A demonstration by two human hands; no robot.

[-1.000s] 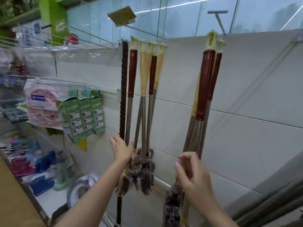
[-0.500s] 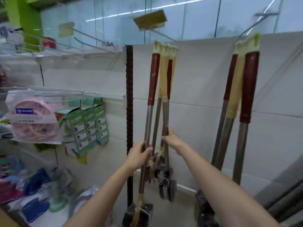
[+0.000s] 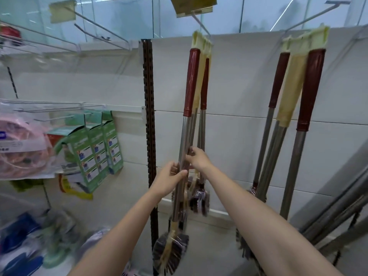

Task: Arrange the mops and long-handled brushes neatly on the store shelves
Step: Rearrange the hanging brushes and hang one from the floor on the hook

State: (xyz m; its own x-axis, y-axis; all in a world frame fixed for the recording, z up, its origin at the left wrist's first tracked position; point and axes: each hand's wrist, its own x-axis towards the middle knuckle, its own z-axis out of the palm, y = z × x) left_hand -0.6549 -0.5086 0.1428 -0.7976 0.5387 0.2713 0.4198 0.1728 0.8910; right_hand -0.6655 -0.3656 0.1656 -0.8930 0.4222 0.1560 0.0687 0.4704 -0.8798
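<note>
Left grip (image 3: 171, 177) curls round the steel shaft of the front long-handled brush (image 3: 184, 148), thumb across it, while the right grip (image 3: 197, 158) pinches the shafts just behind, at about one o'clock from the left. That bunch hangs from a wall hook (image 3: 201, 26); a second bunch of brushes (image 3: 292, 120) hangs well apart at three o'clock.

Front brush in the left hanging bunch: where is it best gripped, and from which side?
On its bare metal shaft below the red sleeve, from the front left, where the left hand holds the front brush. The shaft is slim and exposed; the other brushes crowd its right.
</note>
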